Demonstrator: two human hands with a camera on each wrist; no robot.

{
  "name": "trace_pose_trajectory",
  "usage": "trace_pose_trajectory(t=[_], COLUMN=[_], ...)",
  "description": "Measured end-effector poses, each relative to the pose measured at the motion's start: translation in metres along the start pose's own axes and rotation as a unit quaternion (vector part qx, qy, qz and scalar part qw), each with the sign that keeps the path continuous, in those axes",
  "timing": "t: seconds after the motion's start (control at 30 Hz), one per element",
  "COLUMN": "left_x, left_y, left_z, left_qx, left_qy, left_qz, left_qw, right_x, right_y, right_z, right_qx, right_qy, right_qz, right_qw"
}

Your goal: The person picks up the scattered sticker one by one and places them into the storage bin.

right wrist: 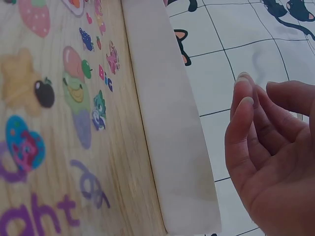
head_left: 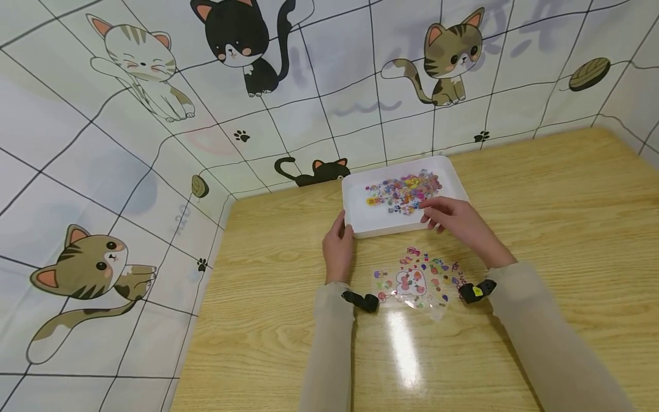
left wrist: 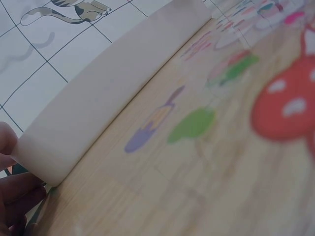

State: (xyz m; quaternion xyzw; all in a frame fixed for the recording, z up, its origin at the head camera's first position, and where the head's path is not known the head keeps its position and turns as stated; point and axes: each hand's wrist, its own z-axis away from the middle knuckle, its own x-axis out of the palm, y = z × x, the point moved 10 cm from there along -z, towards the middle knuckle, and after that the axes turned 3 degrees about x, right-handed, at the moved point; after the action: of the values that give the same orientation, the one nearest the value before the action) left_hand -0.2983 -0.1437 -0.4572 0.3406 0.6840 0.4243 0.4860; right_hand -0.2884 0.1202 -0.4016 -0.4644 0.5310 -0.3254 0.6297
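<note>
A shallow white tray lies against the back wall with a heap of small colourful stickers in it. My left hand grips the tray's front left corner, and in the left wrist view its fingers wrap that corner. Over the tray's front right part hovers my right hand, its fingers loosely bent. In the right wrist view a gap shows between thumb and fingertips, with nothing visible between them. Clear sticker sheets with a bunny, fruit and lettering lie flat on the table between my forearms.
The wooden table meets a tiled wall covering printed with cats at the back and left. Black wrist cameras sit on both cuffs, the right one close above the edge of the stickers. A bright reflection crosses the tabletop in front.
</note>
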Motion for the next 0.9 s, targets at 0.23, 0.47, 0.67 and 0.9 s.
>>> trace_pose_trajectory(t=[0.23, 0.47, 0.67, 0.9], left_x=[0.0, 0.0, -0.001, -0.001], left_y=[0.0, -0.001, 0.0, 0.002], left_z=[0.0, 0.0, 0.001, 0.001], left_qx=[0.001, -0.002, 0.001, -0.001], left_qy=[-0.002, -0.005, -0.001, -0.003], left_qz=[0.0, 0.001, -0.004, -0.008], left_qw=[1.0, 1.0, 1.0, 1.0], right_x=[0.012, 0.023, 0.031, 0.042], right_y=[-0.003, 0.001, 0.0, 0.0], right_z=[0.001, 0.001, 0.005, 0.011], right_qx=[-0.029, -0.022, -0.029, -0.025], right_qy=[-0.039, -0.074, -0.098, -0.135], right_qz=[0.037, 0.108, 0.176, 0.194], right_qw=[0.9982, 0.9911, 0.9791, 0.9713])
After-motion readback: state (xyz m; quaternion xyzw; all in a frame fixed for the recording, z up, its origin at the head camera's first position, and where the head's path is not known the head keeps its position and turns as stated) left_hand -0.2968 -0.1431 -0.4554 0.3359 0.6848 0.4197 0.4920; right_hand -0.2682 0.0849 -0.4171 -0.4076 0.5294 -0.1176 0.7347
